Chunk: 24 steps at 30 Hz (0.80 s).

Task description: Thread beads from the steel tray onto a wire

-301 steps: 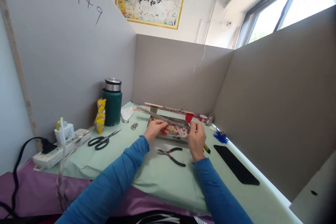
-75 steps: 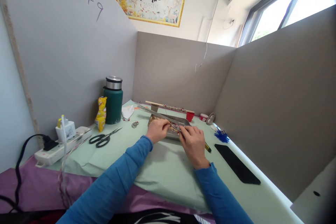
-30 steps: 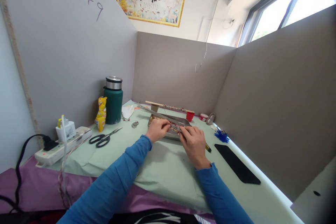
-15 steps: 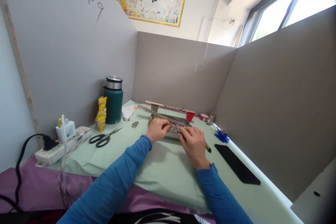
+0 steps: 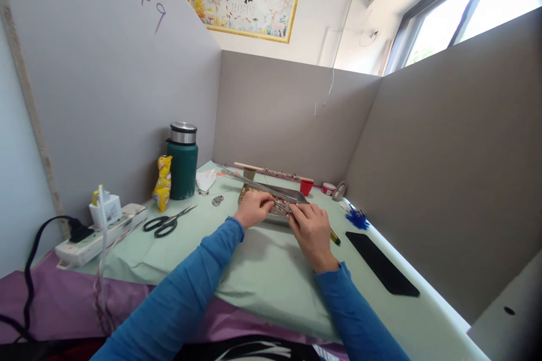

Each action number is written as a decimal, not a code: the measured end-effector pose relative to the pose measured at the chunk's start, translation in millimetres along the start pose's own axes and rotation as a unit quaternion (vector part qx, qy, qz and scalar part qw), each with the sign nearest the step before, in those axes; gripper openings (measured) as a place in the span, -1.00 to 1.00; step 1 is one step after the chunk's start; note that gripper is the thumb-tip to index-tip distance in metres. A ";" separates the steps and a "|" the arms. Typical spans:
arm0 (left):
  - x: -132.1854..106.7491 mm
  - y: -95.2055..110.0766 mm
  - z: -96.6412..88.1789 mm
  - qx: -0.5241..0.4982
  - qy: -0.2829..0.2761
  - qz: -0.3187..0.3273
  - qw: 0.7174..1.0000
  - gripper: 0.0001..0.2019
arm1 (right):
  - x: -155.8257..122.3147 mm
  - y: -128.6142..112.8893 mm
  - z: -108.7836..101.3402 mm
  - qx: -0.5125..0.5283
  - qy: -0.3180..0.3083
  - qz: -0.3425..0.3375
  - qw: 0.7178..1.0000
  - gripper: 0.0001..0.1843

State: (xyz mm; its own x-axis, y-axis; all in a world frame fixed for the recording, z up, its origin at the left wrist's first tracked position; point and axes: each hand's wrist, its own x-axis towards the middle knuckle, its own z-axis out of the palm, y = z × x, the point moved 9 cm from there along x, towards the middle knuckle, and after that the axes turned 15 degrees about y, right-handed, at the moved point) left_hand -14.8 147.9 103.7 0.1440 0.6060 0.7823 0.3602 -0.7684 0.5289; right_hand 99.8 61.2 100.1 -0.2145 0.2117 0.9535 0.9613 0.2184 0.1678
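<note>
Both hands are over the near side of a grey metal tray (image 5: 277, 219) that holds small gold and red beads. My left hand (image 5: 254, 208) is closed in a pinch at the fingertips; what it grips is too small to name. My right hand (image 5: 312, 231) is closed too, its fingertips meeting near the left ones around something small and silvery that I cannot make out. Several long thin metal wires (image 5: 249, 182) slant across the tray's far left side towards the hands. The handle end of a dark tool (image 5: 335, 238) shows beside my right hand.
Scissors (image 5: 167, 223), a yellow packet (image 5: 162, 185) and a green flask (image 5: 183, 166) stand or lie on the left, by a power strip (image 5: 101, 240). Behind the tray are a beaded stick (image 5: 279, 174) and a red cup (image 5: 306, 187). A black strip (image 5: 381, 264) and blue tassel (image 5: 357, 218) lie right.
</note>
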 end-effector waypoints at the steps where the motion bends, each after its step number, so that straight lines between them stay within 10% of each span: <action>1: 0.0 -0.2 0.1 -0.001 -0.001 -0.001 1.000 -0.84 | 0.2 -0.1 0.1 0.001 -0.001 0.000 1.000 -0.79; 24: -1.7 -1.9 2.7 -0.001 -0.009 -0.004 1.000 -0.82 | -4.2 2.7 6.5 0.023 -0.028 0.018 0.999 -0.74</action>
State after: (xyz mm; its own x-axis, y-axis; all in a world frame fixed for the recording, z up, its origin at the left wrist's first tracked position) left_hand -13.2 148.9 100.5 0.1574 0.6155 0.7722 0.3605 -0.7638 0.5354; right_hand 102.2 67.2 94.9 -0.1910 0.2729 0.9429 0.9596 0.2539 0.1210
